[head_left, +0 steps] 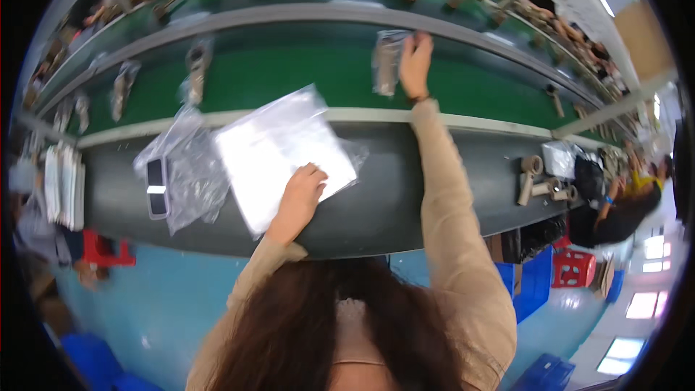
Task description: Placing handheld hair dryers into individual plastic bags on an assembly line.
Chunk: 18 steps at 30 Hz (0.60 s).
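Observation:
My right hand (pixel 415 65) reaches out over the green conveyor belt. Its fingers are closed at the upper right edge of a clear plastic bag (pixel 388 65) with a brownish-grey part inside; the exact kind of part is unclear. My left hand (pixel 298 199) lies on a stack of flat white, clear-edged plastic bags (pixel 268 156), its fingers loosely bent and apart. To the left of that stack, crumpled clear plastic (pixel 199 174) is spread over the dark work surface. A phone (pixel 156 188) in a pale case rests on this plastic.
More bagged parts (pixel 197 72) lie along the belt to the left. Brown tube-shaped parts (pixel 530 177) sit at the right of the work surface, near another person (pixel 630 210). A pale stack (pixel 64 185) stands at the left end. Red stools (pixel 573 268) and blue bins (pixel 532 286) are below.

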Each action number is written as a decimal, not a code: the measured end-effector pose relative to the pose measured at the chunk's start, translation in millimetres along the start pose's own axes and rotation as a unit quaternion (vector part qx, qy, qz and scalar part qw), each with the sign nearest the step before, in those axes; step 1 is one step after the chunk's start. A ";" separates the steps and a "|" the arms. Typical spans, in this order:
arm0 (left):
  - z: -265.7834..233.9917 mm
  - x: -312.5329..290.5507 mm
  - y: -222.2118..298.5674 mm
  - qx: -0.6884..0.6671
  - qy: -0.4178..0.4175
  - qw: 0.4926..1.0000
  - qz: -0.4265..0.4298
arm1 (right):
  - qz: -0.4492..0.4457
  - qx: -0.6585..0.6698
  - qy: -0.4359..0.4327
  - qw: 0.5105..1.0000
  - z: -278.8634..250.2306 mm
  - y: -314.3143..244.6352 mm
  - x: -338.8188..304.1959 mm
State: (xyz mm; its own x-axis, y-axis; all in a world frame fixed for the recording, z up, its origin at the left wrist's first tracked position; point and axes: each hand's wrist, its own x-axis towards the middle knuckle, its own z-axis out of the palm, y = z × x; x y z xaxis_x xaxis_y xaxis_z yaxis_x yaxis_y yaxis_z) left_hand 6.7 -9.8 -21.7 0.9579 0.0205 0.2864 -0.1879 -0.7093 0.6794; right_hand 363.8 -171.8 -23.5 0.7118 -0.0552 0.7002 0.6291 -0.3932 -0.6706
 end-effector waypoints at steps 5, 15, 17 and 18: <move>-1.4 -0.8 0.8 -0.087 0.060 0.993 -0.048 | 0.005 0.062 -0.048 0.997 -57.4 -71.3 -108.1; 13.9 -4.6 9.0 -0.057 0.079 0.995 -0.025 | 0.118 0.046 -0.127 0.984 -114.0 -75.2 -179.5; 15.2 -4.2 7.7 -0.056 0.121 0.991 -0.010 | 0.128 0.049 -0.124 0.983 -112.6 -72.3 -177.4; 15.0 -3.7 8.0 -0.058 0.118 0.991 -0.009 | 0.139 0.060 -0.128 0.980 -111.7 -71.1 -177.1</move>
State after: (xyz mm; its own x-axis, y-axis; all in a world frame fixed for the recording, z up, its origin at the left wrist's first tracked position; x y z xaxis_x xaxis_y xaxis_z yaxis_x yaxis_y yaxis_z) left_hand 4.9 -26.1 -27.5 0.8861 0.2070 0.4148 -0.2080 -0.6221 0.7548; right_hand 158.1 -236.6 -72.4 0.9066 0.0926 0.4117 0.4204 -0.2844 -0.8616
